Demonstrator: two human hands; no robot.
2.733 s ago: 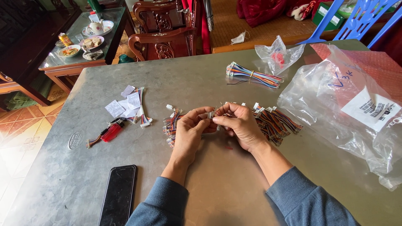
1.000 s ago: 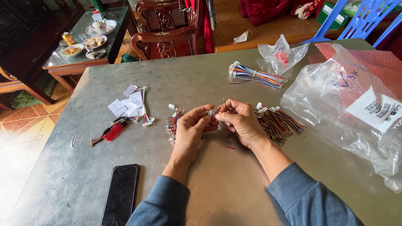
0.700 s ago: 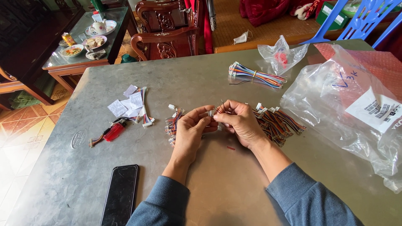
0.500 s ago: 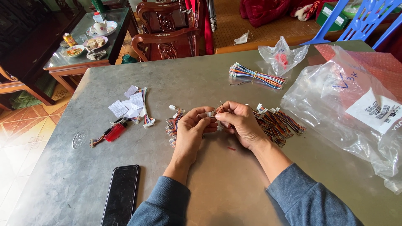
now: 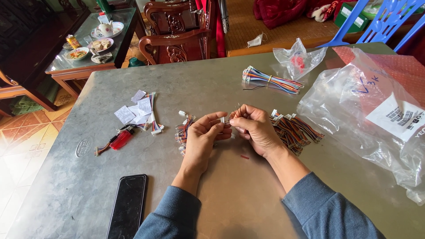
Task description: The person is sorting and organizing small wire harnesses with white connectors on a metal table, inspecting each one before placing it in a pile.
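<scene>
A small white plastic connector with thin coloured wires [image 5: 226, 120] sits pinched between both hands above the middle of the grey metal desk [image 5: 248, 190]. The left hand [image 5: 204, 136] is curled closed on the connector end; the right hand [image 5: 253, 127] is nearly closed, fingertips nipping the fine wire ends that stick up. Just left of the connector lies a small heap of short multicoloured wire harnesses [image 5: 183, 132]; just right of it spreads a bigger pile of the same harnesses [image 5: 294, 129]. I would judge the work partway through, with much of that pile left. Beyond the connector lies a banded bundle of long coloured wires [image 5: 271, 81], and far right a large clear plastic bag [image 5: 376, 110].
</scene>
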